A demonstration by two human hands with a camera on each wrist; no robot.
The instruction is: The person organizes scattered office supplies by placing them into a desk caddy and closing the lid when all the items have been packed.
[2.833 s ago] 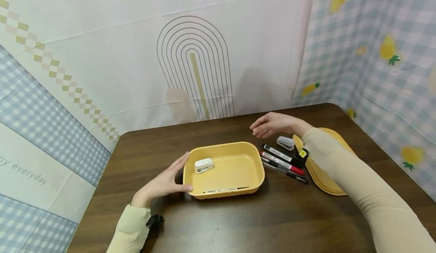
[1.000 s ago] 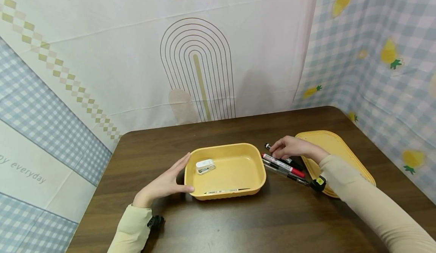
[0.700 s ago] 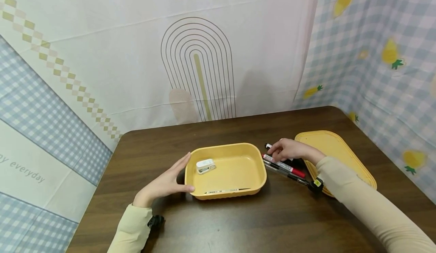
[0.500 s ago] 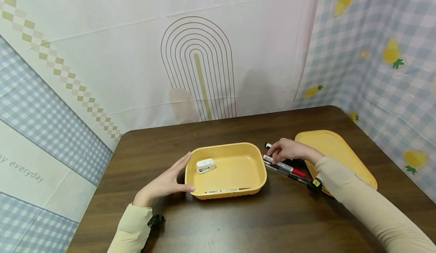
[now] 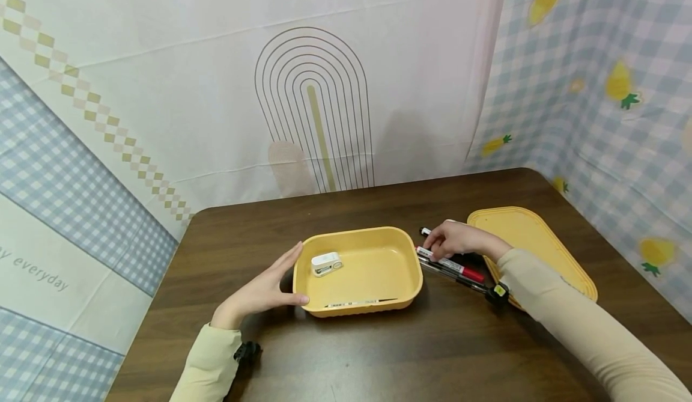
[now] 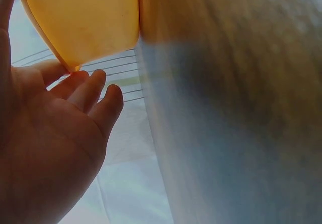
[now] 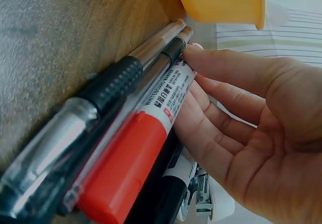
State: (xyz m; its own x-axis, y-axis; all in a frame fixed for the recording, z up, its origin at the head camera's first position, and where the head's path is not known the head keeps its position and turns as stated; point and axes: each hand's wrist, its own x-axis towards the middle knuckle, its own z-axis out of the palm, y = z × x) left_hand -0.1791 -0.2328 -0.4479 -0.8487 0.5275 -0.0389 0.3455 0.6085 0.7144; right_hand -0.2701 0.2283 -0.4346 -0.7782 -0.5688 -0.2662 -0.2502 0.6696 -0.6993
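My left hand (image 5: pixel 262 292) rests at the left end of a yellow tray (image 5: pixel 373 234), its thumb on the near rim and its fingers spread toward the far corner. The left wrist view shows loosely extended fingertips at the tray's edge. Inside the tray lie a white stapler (image 5: pixel 326 264) and a slim white stick (image 5: pixel 354 303) with a dark tapered tip. My right hand (image 5: pixel 456 238) pinches a red-capped whiteboard marker (image 7: pixel 126 166) near its far end, between thumb and fingers. Two clear-barrelled pens (image 7: pixel 60 133) lie along one side of it, a black marker (image 7: pixel 163 199) along the other.
A second stapler (image 7: pixel 220 201) shows beyond the black marker in the right wrist view; my right hand mostly hides it in the head view. A flat yellow lid (image 5: pixel 532 240) lies at right, partly under my forearm. A printed curtain (image 5: pixel 421 89) hangs behind the table.
My right hand has come down from above the far side of the table onto the pens, passed the black marker and taken hold of the red-capped marker. My left hand has stayed at the tray.
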